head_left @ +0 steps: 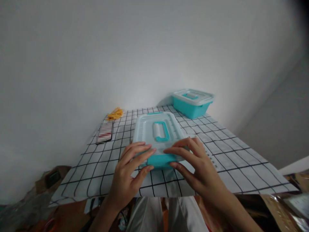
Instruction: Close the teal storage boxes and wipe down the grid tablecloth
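Note:
A turquoise storage box (161, 160) stands in front of me with its translucent white lid (146, 130) on top. A turquoise handle (166, 132) lies folded flat on that lid. My left hand (127, 169) holds the near left corner, fingers over the lid and thumb at the front wall. At the near right corner, my right hand (196, 162) grips in the same way, fingertips on the lid's edge and thumb below it. What lies inside the box cannot be made out.
A second lidded turquoise box (191, 109) stands at the back right by the wall. A yellow cloth (115, 113) and a phone-like object (104, 132) lie at the left. White paper (210, 158) is partly behind my right hand. A checked cloth (96, 164) covers the table.

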A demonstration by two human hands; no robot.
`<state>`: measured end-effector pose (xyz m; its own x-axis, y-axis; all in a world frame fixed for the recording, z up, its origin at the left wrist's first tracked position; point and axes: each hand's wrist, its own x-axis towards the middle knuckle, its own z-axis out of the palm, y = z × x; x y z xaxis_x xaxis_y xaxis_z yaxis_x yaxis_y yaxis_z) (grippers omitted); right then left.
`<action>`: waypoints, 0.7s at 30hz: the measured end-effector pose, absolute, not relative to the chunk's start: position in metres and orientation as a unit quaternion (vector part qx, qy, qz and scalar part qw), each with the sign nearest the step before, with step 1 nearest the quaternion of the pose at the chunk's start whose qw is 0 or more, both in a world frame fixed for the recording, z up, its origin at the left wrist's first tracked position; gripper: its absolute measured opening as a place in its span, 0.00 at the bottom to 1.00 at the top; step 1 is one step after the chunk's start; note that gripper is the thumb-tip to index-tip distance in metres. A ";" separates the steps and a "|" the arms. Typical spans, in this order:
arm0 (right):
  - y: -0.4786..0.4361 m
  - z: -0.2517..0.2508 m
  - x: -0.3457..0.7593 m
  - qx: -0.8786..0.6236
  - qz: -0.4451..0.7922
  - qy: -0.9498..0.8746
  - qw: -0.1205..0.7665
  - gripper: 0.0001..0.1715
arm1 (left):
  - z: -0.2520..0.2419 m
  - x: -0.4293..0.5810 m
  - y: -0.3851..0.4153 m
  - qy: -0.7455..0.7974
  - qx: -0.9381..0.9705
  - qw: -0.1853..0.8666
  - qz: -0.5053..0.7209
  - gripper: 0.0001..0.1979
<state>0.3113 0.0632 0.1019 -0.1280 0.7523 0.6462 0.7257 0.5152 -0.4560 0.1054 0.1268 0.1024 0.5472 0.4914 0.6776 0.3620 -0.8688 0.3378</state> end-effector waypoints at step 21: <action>0.098 0.101 0.329 -0.600 0.279 -0.477 0.578 0.30 | 0.089 0.108 0.138 0.388 0.632 0.433 0.512 0.27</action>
